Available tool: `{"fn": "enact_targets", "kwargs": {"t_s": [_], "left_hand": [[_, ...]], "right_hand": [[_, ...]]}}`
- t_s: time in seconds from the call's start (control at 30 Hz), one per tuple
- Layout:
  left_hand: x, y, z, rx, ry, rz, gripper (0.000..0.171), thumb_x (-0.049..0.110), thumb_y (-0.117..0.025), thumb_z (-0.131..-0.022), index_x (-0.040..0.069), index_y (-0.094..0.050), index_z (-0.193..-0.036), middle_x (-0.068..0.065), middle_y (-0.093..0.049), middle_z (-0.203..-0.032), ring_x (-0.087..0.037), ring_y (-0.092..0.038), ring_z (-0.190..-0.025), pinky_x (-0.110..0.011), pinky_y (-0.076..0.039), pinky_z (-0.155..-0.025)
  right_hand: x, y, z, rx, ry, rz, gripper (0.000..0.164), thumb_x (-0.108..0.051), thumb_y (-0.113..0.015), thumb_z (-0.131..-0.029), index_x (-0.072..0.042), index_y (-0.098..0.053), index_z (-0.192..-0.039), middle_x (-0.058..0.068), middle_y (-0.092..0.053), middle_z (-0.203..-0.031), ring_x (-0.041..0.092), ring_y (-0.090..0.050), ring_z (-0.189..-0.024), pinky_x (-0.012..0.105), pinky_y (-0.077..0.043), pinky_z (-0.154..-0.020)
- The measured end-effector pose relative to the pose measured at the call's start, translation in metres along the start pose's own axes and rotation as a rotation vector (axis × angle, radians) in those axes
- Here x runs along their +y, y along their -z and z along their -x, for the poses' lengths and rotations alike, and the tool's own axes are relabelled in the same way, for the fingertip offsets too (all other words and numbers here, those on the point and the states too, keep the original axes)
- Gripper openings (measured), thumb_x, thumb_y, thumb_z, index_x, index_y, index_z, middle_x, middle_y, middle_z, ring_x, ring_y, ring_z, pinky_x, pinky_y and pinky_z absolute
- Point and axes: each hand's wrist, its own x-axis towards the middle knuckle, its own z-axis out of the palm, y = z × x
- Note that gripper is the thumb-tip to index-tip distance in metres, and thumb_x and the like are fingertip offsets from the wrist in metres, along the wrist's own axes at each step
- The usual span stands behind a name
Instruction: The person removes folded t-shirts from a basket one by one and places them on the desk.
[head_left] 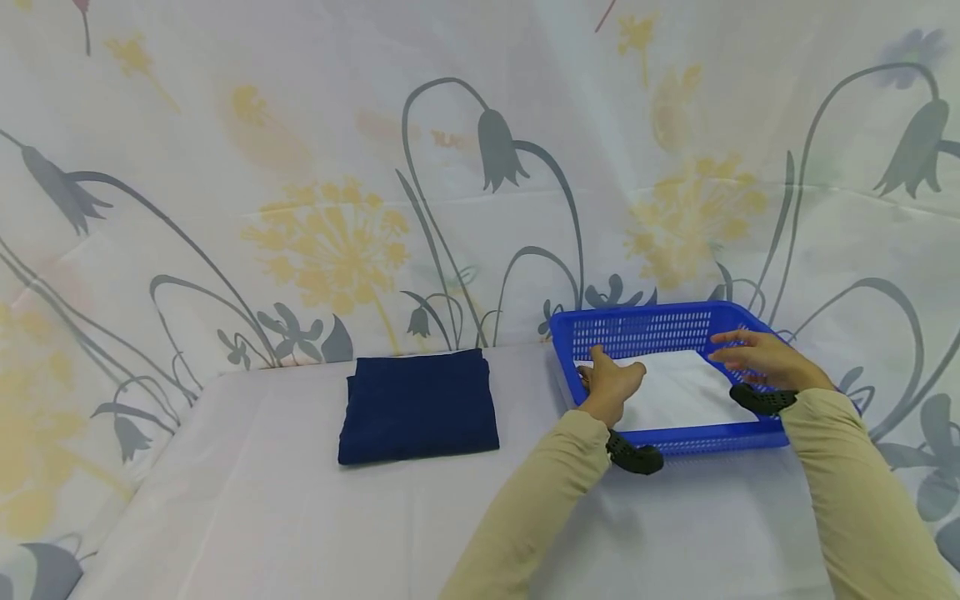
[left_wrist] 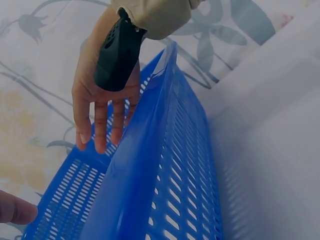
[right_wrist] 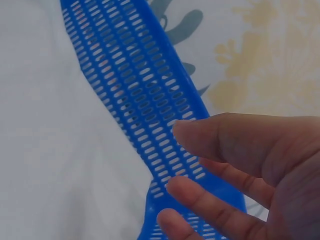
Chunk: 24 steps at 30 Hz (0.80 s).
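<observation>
Count, left to right: one folded navy cloth (head_left: 418, 408), one blue basket (head_left: 697, 436), one left hand (head_left: 611, 390), one white cloth (head_left: 675, 392) inside the basket, one right hand (head_left: 772, 358). One dark wrist strap (head_left: 636, 455) on the left arm, one on the right; two beige sleeves (head_left: 862, 483).

Position: navy cloth lies on the table (head_left: 262, 475), well apart from both hands. Basket stands to its right, near the patterned backdrop (head_left: 300, 125). Left hand is at the basket's left end, thumb and forefinger spread; its other fingers are partly hidden, and contact with the white cloth cannot be told. White cloth lies in the basket, mostly between the hands. Right hand is above the basket's right end, fingers apart and slightly bent, grasp unfilled.

Appearance: navy cloth, near-rectangular, layered at its left edge. Basket, rectangular, slotted walls, smooth rim. White cloth, plain, laid nearly flat, faint soft creases in the right wrist view.
</observation>
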Motion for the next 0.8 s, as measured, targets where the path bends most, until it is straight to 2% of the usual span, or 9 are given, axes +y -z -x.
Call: {"fn": "enact_targets", "kwargs": {"t_s": [0.07,0.17,0.3,0.4,0.47,0.53,0.6,0.67,0.8], "left_hand": [[-0.001,-0.001,-0.002,-0.003,0.008,0.022,0.070,0.009,-0.071,-0.078,0.009,-0.038,-0.139,-0.029,-0.017,-0.151,-0.041,-0.013,-0.142,-0.048,-0.023,-0.110],[-0.002,-0.002,-0.005,-0.006,0.022,0.053,0.072,0.005,-0.070,-0.077,0.007,-0.036,-0.141,-0.030,-0.019,-0.150,-0.040,-0.015,-0.141,-0.047,-0.029,-0.107],[-0.003,-0.002,-0.009,-0.005,0.049,0.085,0.073,0.002,-0.070,-0.077,0.008,-0.035,-0.141,-0.031,-0.019,-0.150,-0.041,-0.017,-0.141,-0.047,-0.031,-0.105],[-0.004,-0.004,-0.011,0.002,0.062,0.104,0.074,0.000,-0.070,-0.076,0.009,-0.036,-0.141,-0.030,-0.022,-0.148,-0.041,-0.021,-0.139,-0.046,-0.033,-0.104],[-0.005,-0.006,-0.012,0.009,0.065,0.121,0.075,-0.002,-0.069,-0.074,0.010,-0.036,-0.140,-0.029,-0.024,-0.147,-0.041,-0.023,-0.139,-0.046,-0.035,-0.103],[-0.006,-0.008,-0.013,0.012,0.072,0.137,0.075,-0.003,-0.069,-0.074,0.011,-0.037,-0.141,-0.029,-0.024,-0.147,-0.040,-0.024,-0.138,-0.046,-0.035,-0.102],[-0.007,-0.009,-0.013,0.015,0.083,0.160,0.075,-0.004,-0.069,-0.074,0.012,-0.038,-0.140,-0.030,-0.023,-0.148,-0.042,-0.023,-0.139,-0.047,-0.035,-0.102],[-0.007,-0.010,-0.014,0.017,0.095,0.190,0.075,-0.005,-0.070,-0.074,0.012,-0.039,-0.140,-0.030,-0.024,-0.147,-0.043,-0.024,-0.137,-0.048,-0.036,-0.101],[-0.007,-0.010,-0.016,0.019,0.120,0.229,0.075,-0.006,-0.071,-0.072,0.011,-0.040,-0.139,-0.030,-0.029,-0.143,-0.044,-0.028,-0.135,-0.050,-0.038,-0.099]], "right_hand": [[0.000,0.000,0.000,-0.019,-0.022,-0.014,0.067,-0.026,-0.058,-0.097,0.011,-0.025,-0.143,0.003,-0.056,-0.094,0.018,-0.052,-0.082,0.030,-0.043,-0.064],[0.001,0.001,-0.001,-0.033,-0.040,-0.021,0.067,-0.026,-0.058,-0.098,0.010,-0.025,-0.143,0.002,-0.056,-0.093,0.018,-0.052,-0.083,0.030,-0.042,-0.066],[0.003,0.002,-0.003,-0.040,-0.036,0.000,0.068,-0.028,-0.057,-0.098,0.011,-0.025,-0.143,0.003,-0.056,-0.100,0.021,-0.051,-0.092,0.033,-0.042,-0.069],[0.008,0.004,-0.006,-0.050,-0.024,0.051,0.067,-0.029,-0.054,-0.099,0.012,-0.024,-0.143,0.014,-0.056,-0.112,0.028,-0.053,-0.100,0.034,-0.043,-0.072],[0.012,0.006,-0.007,-0.067,-0.013,0.093,0.066,-0.029,-0.050,-0.101,0.013,-0.022,-0.144,0.027,-0.050,-0.123,0.039,-0.053,-0.108,0.038,-0.045,-0.076],[0.016,0.006,-0.009,-0.097,-0.006,0.107,0.065,-0.028,-0.045,-0.103,0.014,-0.019,-0.144,0.039,-0.036,-0.135,0.051,-0.046,-0.117,0.049,-0.045,-0.085],[0.018,0.006,-0.010,-0.120,-0.006,0.090,0.065,-0.026,-0.044,-0.103,0.016,-0.016,-0.143,0.043,-0.021,-0.142,0.057,-0.036,-0.124,0.058,-0.039,-0.094],[0.020,0.004,-0.011,-0.128,0.001,0.057,0.065,-0.022,-0.045,-0.102,0.019,-0.014,-0.142,0.044,-0.013,-0.144,0.059,-0.027,-0.128,0.061,-0.032,-0.100],[0.024,0.001,-0.014,-0.115,0.026,0.055,0.065,-0.020,-0.050,-0.100,0.022,-0.019,-0.140,0.045,-0.015,-0.142,0.058,-0.026,-0.129,0.055,-0.033,-0.102]]}}
